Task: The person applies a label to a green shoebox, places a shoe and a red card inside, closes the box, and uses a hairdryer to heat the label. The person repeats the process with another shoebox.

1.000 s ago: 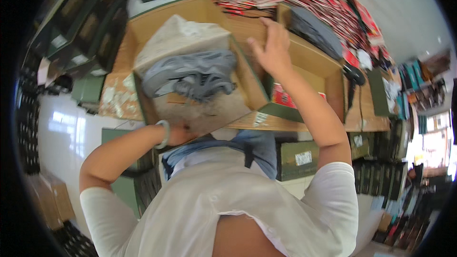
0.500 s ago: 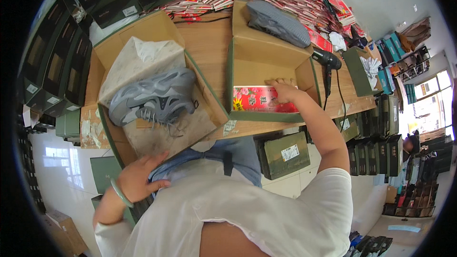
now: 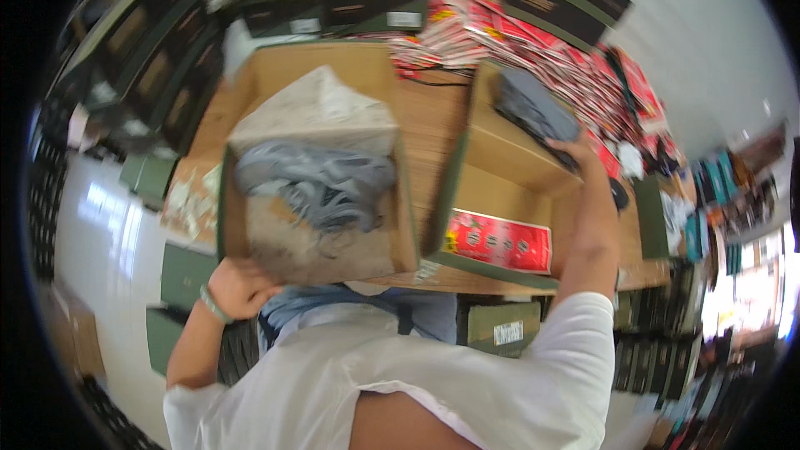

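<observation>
My left hand [image 3: 239,287] is closed at the near left corner of an open shoebox [image 3: 405,225], its fingers at the cardboard edge. Inside that box a grey sneaker [image 3: 317,177] with loose laces lies on its side on wrapping paper [image 3: 325,112]. To the right stands a second open shoebox [image 3: 447,192] with a red printed packet [image 3: 500,240] on its bottom near the front wall. A second grey shoe [image 3: 533,104] rests on this box's raised lid. My right hand [image 3: 579,154] grips the shoe's near end, its fingers slightly blurred.
Red packets [image 3: 533,54] are heaped along the back of the wooden table [image 3: 423,117]. Stacked shoeboxes [image 3: 371,0] stand at the back left, with more [image 3: 142,58] at the far left. Beyond my right arm are part of a hair dryer [image 3: 618,194] and a green box [image 3: 652,217] with white paper.
My right hand has left the red packet and reached up to the shoe on the lid. My left hand has closed at the left box's corner, and that box sits straighter. The view has shifted.
</observation>
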